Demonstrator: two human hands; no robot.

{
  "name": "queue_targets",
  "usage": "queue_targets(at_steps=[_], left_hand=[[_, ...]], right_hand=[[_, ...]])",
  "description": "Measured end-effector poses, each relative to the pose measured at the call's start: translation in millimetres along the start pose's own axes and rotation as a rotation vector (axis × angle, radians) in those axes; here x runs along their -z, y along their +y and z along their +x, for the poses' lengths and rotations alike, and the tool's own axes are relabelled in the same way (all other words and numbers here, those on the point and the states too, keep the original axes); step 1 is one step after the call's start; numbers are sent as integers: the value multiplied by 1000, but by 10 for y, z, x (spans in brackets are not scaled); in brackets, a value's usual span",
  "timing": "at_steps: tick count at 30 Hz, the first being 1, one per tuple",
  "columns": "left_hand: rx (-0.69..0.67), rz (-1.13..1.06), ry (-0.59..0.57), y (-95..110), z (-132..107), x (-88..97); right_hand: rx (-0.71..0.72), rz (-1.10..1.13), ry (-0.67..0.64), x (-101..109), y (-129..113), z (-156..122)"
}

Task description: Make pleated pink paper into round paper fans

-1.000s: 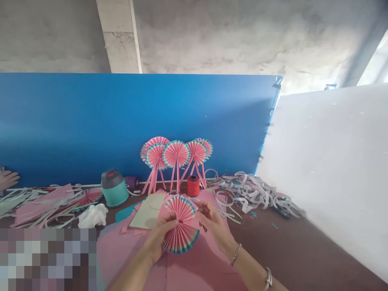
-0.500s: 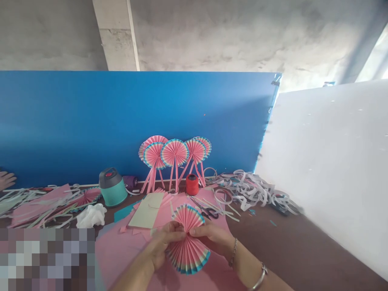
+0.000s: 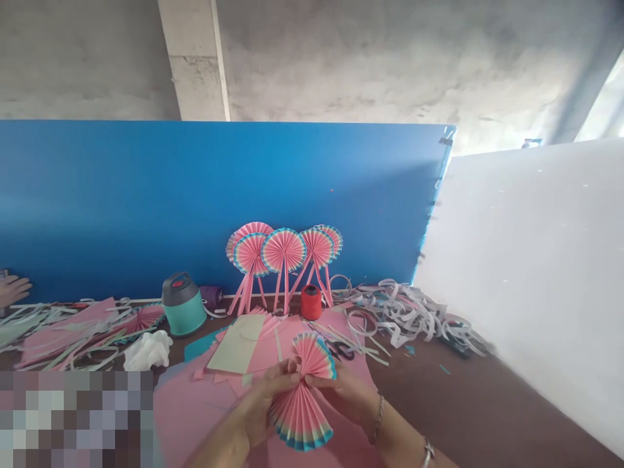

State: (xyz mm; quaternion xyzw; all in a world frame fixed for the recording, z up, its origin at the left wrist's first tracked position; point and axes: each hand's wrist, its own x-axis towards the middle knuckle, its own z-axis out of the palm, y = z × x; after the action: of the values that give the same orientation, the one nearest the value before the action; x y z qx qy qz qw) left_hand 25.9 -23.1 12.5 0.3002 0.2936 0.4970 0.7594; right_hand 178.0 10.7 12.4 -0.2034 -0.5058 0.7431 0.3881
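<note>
A pleated pink paper fan [image 3: 305, 416] with a blue and yellow rim is pinched at its middle between both hands. My left hand [image 3: 260, 406] grips it from the left, fingers closed on the folds. My right hand [image 3: 344, 393], with bracelets at the wrist, grips it from the right. The fan spreads upward above the pinch and downward below it. It hangs just over a large pink paper sheet [image 3: 195, 409] on the brown table.
Several finished fans on pink strips [image 3: 283, 257] lean on the blue board. Nearby are a red thread spool [image 3: 311, 301], a teal jar [image 3: 182, 304], scissors [image 3: 341, 350], a beige card [image 3: 238, 344], white tissue [image 3: 147, 350] and curled paper strips [image 3: 409, 312]. Another person's hand [image 3: 12, 289] shows far left.
My right hand came in from open beside the fan and closed on its middle. The round fan has narrowed into two lobes, tilted and shifted slightly right.
</note>
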Motion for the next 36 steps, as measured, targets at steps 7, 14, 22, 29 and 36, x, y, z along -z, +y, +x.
queue_targets(at_steps=[7,14,22,29,36], left_hand=[[-12,6,-50,24,3,-18],[18,70,81,-40,58,121],[77,116,169,-69,74,141],[-18,107,229,-19,139,220],[-68,127,219,80,182,268]], right_hand=[[71,-82,109,-24,54,18],[58,-320,152,-25,-21,5],[3,-141,155,-21,-18,-10],[118,-295,263,87,17,58],[407,-915,483,170,-25,-11]])
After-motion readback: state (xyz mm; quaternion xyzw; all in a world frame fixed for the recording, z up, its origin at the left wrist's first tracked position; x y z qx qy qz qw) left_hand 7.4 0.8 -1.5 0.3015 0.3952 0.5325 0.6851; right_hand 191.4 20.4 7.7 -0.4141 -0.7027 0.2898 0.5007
